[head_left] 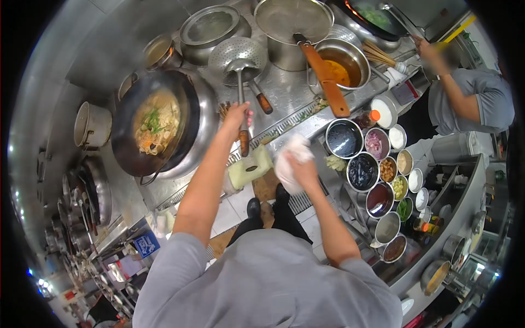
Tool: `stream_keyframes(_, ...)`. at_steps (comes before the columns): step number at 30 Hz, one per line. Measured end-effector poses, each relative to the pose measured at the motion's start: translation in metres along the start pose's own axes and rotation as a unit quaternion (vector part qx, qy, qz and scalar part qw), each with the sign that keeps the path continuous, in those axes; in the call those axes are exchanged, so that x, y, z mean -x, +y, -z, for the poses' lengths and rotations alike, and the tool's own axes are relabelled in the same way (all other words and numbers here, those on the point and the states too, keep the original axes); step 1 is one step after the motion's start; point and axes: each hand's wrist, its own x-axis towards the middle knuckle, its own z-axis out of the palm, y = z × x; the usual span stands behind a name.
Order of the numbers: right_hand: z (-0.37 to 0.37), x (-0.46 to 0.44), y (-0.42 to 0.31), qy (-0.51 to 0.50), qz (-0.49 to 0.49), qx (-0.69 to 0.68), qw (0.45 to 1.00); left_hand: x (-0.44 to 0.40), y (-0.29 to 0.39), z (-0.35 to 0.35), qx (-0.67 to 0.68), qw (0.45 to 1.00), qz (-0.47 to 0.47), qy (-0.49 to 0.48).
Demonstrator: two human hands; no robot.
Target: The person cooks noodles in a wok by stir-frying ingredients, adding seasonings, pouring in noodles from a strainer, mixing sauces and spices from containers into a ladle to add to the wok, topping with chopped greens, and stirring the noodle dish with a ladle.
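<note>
My left hand (239,116) is closed round the handle of a metal ladle (239,87) with a wooden grip end. The ladle's bowl rests over a perforated strainer (221,57), whose own wood-tipped handle points toward me. In my right hand (303,172) is a bunched white cloth (290,161), held over the front edge of the steel counter. To the left of my left hand, a dark wok (123,126) holds noodles (156,123) topped with chopped greens. A folded pale green cloth (249,170) hangs by the counter's front edge, between my hands.
Behind stand a lidded pot (210,27) and a pot of orange-brown liquid (342,65). A wooden-handled sieve (295,22) lies across another pot. Several ingredient containers (363,170) stand at right. A co-worker (465,98) works at another wok (377,19), back right.
</note>
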Motion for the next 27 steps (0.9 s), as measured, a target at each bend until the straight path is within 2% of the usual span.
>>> stream_keyframes(1,-0.028,-0.02,0.013,-0.013,-0.024,0.104,0.994,0.006,0.004,-0.002,0.006,1.0,0.018,-0.012)
stream_keyframes(2,-0.053,-0.025,0.001,0.068,0.012,0.169,0.983,0.003,0.0,-0.002,0.006,1.0,0.015,-0.015)
stream_keyframes(3,-0.058,-0.026,-0.011,-0.088,0.057,0.345,0.933,-0.002,-0.008,0.0,0.026,0.999,0.017,-0.023)
stream_keyframes(4,-0.07,-0.021,0.009,-0.019,0.253,0.437,0.863,-0.003,-0.011,0.0,0.048,0.998,0.019,-0.03)
stream_keyframes(6,-0.061,-0.049,0.039,-0.106,0.169,0.497,0.844,-0.008,-0.029,-0.006,0.053,0.998,0.018,-0.022)
stream_keyframes(8,-0.016,-0.076,0.082,0.063,0.178,0.448,0.874,-0.002,-0.049,-0.016,0.127,0.991,0.025,-0.036)
stream_keyframes(10,0.007,-0.098,0.08,0.171,0.115,0.486,0.849,-0.004,-0.071,-0.031,0.1,0.994,0.041,-0.003)
stream_keyframes(11,0.011,-0.093,0.076,0.164,0.124,0.485,0.85,-0.005,-0.082,-0.039,0.087,0.996,0.038,0.005)
stream_keyframes(13,0.007,-0.06,0.073,0.122,0.158,0.416,0.887,-0.013,-0.111,-0.046,0.087,0.996,0.033,-0.004)
stream_keyframes(14,0.004,-0.035,0.078,0.101,0.142,0.358,0.917,-0.017,-0.126,-0.044,0.1,0.994,0.033,-0.021)
stream_keyframes(15,0.005,-0.009,0.073,0.054,0.108,0.235,0.965,-0.005,-0.121,-0.051,0.083,0.996,0.041,-0.007)
stream_keyframes(16,0.003,0.015,0.084,0.051,0.088,0.203,0.974,-0.03,-0.144,-0.052,0.038,0.999,0.028,0.026)
stream_keyframes(17,0.005,0.04,0.098,0.05,0.066,0.174,0.981,-0.015,-0.136,-0.055,0.028,0.999,-0.004,0.045)
stream_keyframes(18,0.009,0.063,0.116,0.04,0.037,0.161,0.985,-0.035,-0.157,-0.056,-0.036,0.992,-0.072,0.101)
stream_keyframes(19,0.015,0.083,0.134,0.034,0.007,0.151,0.988,-0.016,-0.135,-0.059,-0.044,0.993,-0.036,0.106)
stream_keyframes(20,0.025,0.103,0.148,-0.015,-0.048,0.117,0.992,0.005,-0.119,-0.058,-0.1,0.987,-0.042,0.117)
stream_keyframes(21,0.03,0.118,0.155,-0.06,-0.104,0.084,0.989,0.023,-0.11,-0.059,-0.11,0.983,-0.053,0.138)
stream_keyframes(22,0.028,0.126,0.147,-0.07,-0.101,0.083,0.989,0.039,-0.112,-0.056,-0.123,0.973,-0.119,0.157)
stream_keyframes(23,0.03,0.135,0.137,-0.106,-0.19,-0.058,0.974,0.061,-0.118,-0.05,-0.12,0.967,-0.173,0.142)
stream_keyframes(25,0.028,0.138,0.089,-0.162,-0.322,-0.328,0.873,0.122,-0.127,-0.026,-0.127,0.94,-0.291,0.123)
stream_keyframes(26,0.019,0.131,0.066,-0.166,-0.319,-0.328,0.873,0.15,-0.14,-0.009,-0.138,0.918,-0.353,0.118)
stream_keyframes(27,0.007,0.119,0.045,-0.205,-0.309,-0.372,0.851,0.178,-0.157,0.012,-0.114,0.949,-0.283,0.083)
